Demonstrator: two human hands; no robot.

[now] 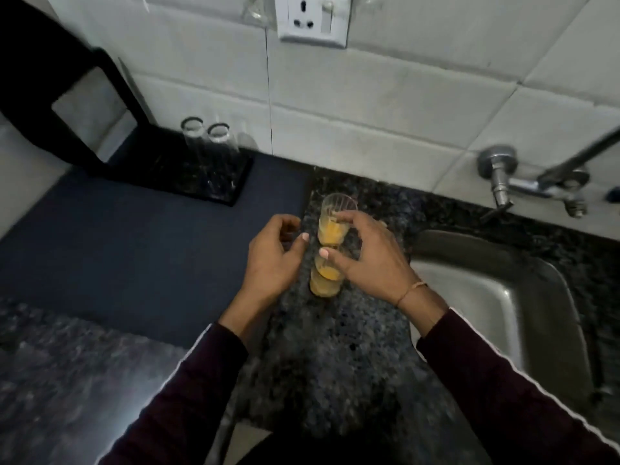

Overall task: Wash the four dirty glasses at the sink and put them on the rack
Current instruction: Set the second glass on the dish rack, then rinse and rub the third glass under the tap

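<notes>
Two dirty glasses with orange residue stand touching on the speckled granite counter, the far glass (333, 219) behind the near glass (323, 278). My right hand (372, 260) reaches over them from the right, with fingertips on the far glass and the thumb on the near glass's rim. My left hand (273, 260) hovers just left of the glasses, fingers curled and apart, holding nothing that I can see. Two clear glasses (204, 142) stand upside down on the black rack (231, 193) at the back left.
A steel sink (510, 297) lies to the right, with a wall tap (533, 186) above its far edge. A dark mat (134, 246) covers the counter on the left. A black appliance (67, 78) stands at the far left, and a wall socket (312, 21) is above.
</notes>
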